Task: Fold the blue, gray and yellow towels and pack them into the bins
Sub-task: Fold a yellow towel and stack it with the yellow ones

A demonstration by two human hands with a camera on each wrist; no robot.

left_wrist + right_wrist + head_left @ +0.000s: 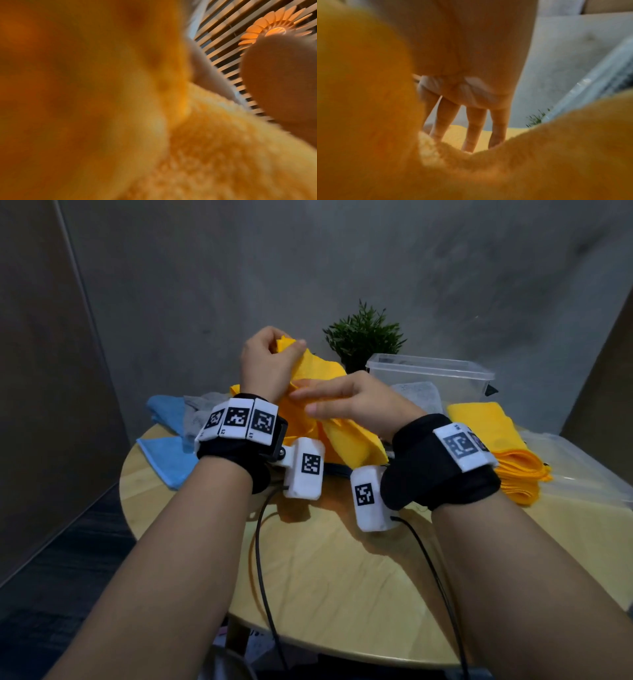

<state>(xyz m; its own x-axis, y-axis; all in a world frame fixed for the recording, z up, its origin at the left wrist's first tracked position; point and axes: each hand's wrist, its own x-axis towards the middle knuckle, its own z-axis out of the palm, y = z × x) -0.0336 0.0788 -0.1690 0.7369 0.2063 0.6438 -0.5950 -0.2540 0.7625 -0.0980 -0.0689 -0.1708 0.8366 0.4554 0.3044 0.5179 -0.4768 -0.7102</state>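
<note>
gripping yellow towel (337, 436): left hand (265, 364); right hand (352, 402) touching.

A round wooden table (325, 577) fills the middle. A small green plant (363, 337) stands at 12 o'clock on the table's far side, in front of a gray wall (342, 251). Two black wires (263, 594) run across the table toward 6 o'clock. The dark floor (58, 577) shows at 8 o'clock.

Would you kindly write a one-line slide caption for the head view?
Left hand pinches a lifted yellow towel while the right hand runs along it, above the round wooden table.
</note>
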